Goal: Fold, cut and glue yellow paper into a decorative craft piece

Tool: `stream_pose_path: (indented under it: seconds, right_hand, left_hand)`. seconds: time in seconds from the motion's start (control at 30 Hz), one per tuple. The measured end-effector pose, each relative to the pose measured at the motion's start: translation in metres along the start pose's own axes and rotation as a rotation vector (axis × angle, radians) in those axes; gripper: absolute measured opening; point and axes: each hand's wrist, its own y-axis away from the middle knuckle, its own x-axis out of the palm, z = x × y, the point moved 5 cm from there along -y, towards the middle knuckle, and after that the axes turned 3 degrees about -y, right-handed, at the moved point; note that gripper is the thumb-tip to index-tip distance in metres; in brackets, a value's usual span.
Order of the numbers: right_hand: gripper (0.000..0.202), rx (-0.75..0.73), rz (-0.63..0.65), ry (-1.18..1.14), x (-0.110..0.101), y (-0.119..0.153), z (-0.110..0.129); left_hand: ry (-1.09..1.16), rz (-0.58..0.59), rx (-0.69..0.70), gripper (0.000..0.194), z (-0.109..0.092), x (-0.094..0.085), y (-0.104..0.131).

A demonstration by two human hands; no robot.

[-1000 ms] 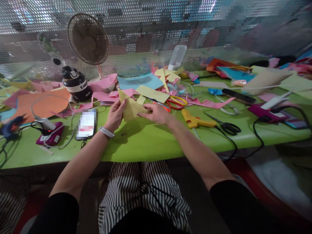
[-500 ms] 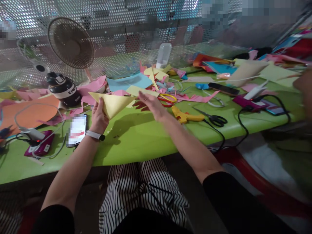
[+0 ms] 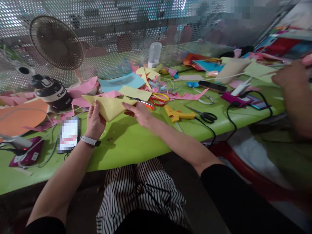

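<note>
A folded pale yellow paper [image 3: 109, 109], pointed at its lower edge, is held up over the green table [image 3: 136, 143]. My left hand [image 3: 95, 121] grips its left part, thumb in front. At its right end my right hand [image 3: 140, 113] pinches the paper between thumb and fingers. Just behind my right hand lie scissors with red and yellow handles [image 3: 159, 99] and a flat yellow paper piece [image 3: 135, 92]. A yellow glue gun [image 3: 179, 114] and black scissors [image 3: 207, 117] lie to the right.
A phone [image 3: 69, 134], a purple power strip [image 3: 26, 152], a dark bottle [image 3: 52, 92] and a fan [image 3: 57, 44] stand or lie left. Colored paper scraps line the back. Another person's hand [image 3: 290, 76] is at the right, near a second power strip [image 3: 236, 99].
My right hand has come from open, beside the paper, to a pinch on its right end. The view has shifted right, and the other person's arm shows more.
</note>
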Motion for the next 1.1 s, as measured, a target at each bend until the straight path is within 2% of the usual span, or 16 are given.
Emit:
stream_pose_path:
  seconds: [0.37, 0.57, 0.77, 1.1]
  right_hand:
    - [0.046, -0.002, -0.054, -0.081, -0.004, -0.004, -0.006]
    - [0.046, -0.002, -0.033, -0.077, -0.005, -0.003, -0.005]
    - [0.048, -0.012, -0.078, -0.035, -0.009, -0.003, -0.006]
    - [0.047, -0.038, -0.05, -0.029, -0.011, -0.007, -0.013]
  left_hand:
    - [0.036, -0.051, -0.035, 0.01, 0.006, -0.004, -0.002]
    - [0.063, -0.038, -0.053, 0.013, 0.008, -0.006, -0.004]
    - [0.089, -0.041, -0.089, 0.017, 0.009, -0.004, -0.002]
    - [0.177, -0.092, -0.121, 0.004, 0.006, 0.0, 0.003]
